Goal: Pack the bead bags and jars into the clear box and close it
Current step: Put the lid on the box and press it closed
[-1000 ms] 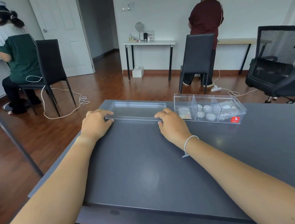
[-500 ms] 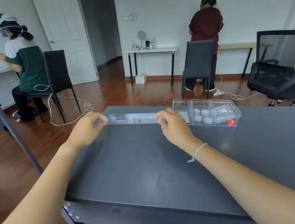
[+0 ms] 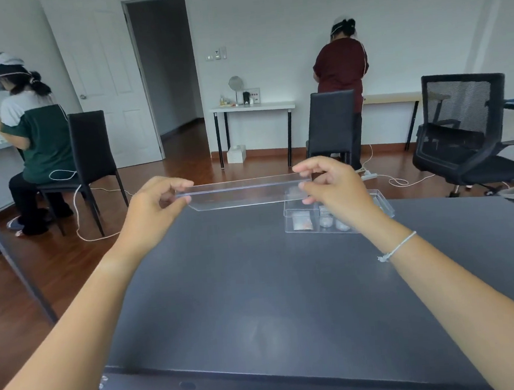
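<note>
Clearly we have the clear lid (image 3: 246, 192) pinched by its short ends, left hand (image 3: 154, 210) and right hand (image 3: 336, 188), in the air left of the packed clear box (image 3: 338, 215); it looks light, stiff and slippery, so end-edge pinches suit it.

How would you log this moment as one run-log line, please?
stage: closing | left hand + right hand: hold clear lid above table | clear box: packed, uncovered
</note>
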